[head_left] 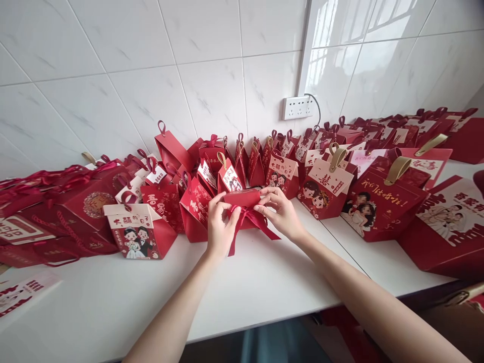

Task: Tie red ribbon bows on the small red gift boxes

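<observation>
A small red box (242,197) with a dark red ribbon bow (246,214) on its front is between my two hands at the middle of the white table (242,282). My left hand (223,227) pinches the box's left side, its thumb by the bow. At the right side, my right hand (279,210) has its fingers on the box's top edge and its thumb beside the ribbon. Two ribbon tails hang from the bow, one down to the left, one out to the right. The box's underside and back are hidden.
Red gift boxes with loop handles crowd the back; the nearest are a couple-print box (136,242) at left and a gold-handled box (381,201) at right. A flat printed box (26,295) lies at far left. A power strip (298,108) is on the tiled wall.
</observation>
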The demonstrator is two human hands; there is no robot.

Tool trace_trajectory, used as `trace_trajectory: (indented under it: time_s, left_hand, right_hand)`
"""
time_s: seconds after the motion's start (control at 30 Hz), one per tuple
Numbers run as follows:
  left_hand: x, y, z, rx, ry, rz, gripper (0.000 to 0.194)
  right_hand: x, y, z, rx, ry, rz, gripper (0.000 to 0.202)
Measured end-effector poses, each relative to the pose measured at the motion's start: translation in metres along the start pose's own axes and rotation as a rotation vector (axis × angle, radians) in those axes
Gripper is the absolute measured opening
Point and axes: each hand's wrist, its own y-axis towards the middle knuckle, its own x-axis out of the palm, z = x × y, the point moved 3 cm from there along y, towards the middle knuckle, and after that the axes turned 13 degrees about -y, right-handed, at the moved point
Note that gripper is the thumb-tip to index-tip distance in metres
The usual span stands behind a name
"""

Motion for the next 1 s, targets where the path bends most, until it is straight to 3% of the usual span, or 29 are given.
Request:
trace_trajectory:
  time_s: [0.17,0.33,0.47,0.63,1.0]
  left_hand:
    - [0.002,-0.002,-0.004,0.058,0.033,0.017,0.019]
    - [0.003,-0.005,-0.010,0.025,0.019,0.078,0.018]
    - [0.005,-0.004,-0.009,0.087,0.008,0.053,0.014]
    - [0.004,-0.003,-0.007,0.069,0.020,0.070,0.010]
    - [0.003,-0.001,-0.008,0.055,-0.001,0.079,0.011]
  right_hand:
    - [0.000,0.001,0.001,0.072,0.069,0.005,0.035]
    - [0.001,0.001,0.001,0.111,0.087,-0.013,0.038]
    - [-0.001,0.002,0.003,0.131,0.084,-0.014,0.042]
    - [-0.002,0.003,0.002,0.174,0.086,-0.018,0.043]
    - [0.002,0.002,0.003,0.297,0.313,-0.014,0.041]
